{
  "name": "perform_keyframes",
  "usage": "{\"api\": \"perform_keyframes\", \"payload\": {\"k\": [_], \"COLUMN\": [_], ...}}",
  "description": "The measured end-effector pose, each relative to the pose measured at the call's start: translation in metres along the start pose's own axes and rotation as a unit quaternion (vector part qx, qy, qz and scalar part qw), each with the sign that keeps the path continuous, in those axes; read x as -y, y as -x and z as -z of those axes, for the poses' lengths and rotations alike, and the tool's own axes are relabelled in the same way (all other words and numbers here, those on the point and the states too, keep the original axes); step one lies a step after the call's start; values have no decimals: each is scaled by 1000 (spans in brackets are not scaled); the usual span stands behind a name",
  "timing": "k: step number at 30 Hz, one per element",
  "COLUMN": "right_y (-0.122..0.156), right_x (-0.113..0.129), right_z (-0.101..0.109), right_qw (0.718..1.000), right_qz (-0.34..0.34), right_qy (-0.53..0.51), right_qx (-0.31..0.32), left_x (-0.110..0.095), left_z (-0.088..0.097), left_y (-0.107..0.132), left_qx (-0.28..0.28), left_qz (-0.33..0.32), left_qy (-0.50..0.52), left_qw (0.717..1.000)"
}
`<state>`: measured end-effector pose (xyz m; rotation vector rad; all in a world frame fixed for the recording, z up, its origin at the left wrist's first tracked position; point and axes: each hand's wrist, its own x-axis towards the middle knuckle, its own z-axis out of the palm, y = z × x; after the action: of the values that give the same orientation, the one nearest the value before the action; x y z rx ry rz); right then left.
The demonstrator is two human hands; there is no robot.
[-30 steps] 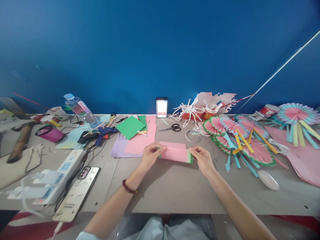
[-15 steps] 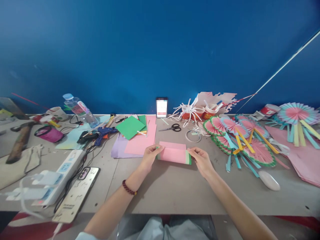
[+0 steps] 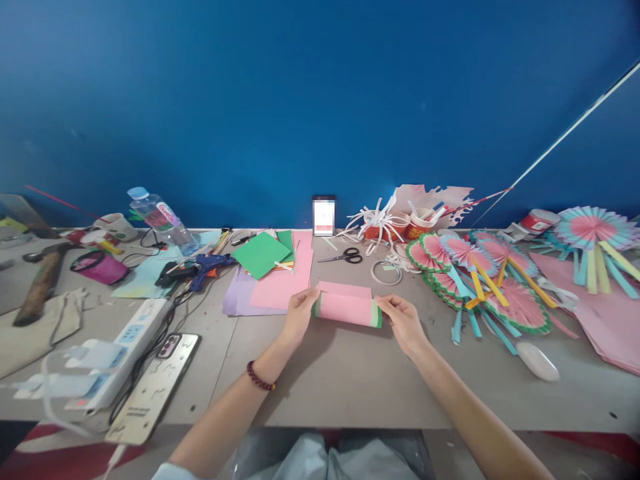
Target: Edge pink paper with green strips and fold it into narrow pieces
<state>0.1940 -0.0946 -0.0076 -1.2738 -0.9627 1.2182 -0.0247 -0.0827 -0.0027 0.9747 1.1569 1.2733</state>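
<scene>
A: While the L hand (image 3: 301, 315) & R hand (image 3: 404, 321) pinch the pink-and-green paper (image 3: 346, 309), one at each end, any tips?

B: Line the edges up, pls, & pull soft so it won't rip. It's over the tabletop (image 3: 350, 387), btwn both hands.

A: How many things?

B: 1 paper held, 1 pr scissors (image 3: 345, 257), 1 bottle (image 3: 163, 219), 1 glue gun (image 3: 207, 265). Fans (image 3: 470, 253): lots, but they overlap, so can't count.

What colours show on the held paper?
The paper is mostly pink with green ends; head view.
</scene>
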Motion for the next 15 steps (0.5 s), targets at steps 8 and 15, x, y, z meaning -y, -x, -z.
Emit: {"api": "perform_keyframes", "payload": {"k": [8, 15], "right_y": [0, 1], "right_x": [5, -1], "right_z": [1, 3], "right_qw": [1000, 1000], "right_qz": [-8, 6], "right_qy": [-13, 26], "right_qx": [-13, 17], "left_x": [-5, -6], "left_z": [-1, -1], "left_y": [-1, -1], "left_qx": [32, 38], "left_qz": [-19, -54], "left_qy": [-46, -84], "left_qw": [998, 994]}}
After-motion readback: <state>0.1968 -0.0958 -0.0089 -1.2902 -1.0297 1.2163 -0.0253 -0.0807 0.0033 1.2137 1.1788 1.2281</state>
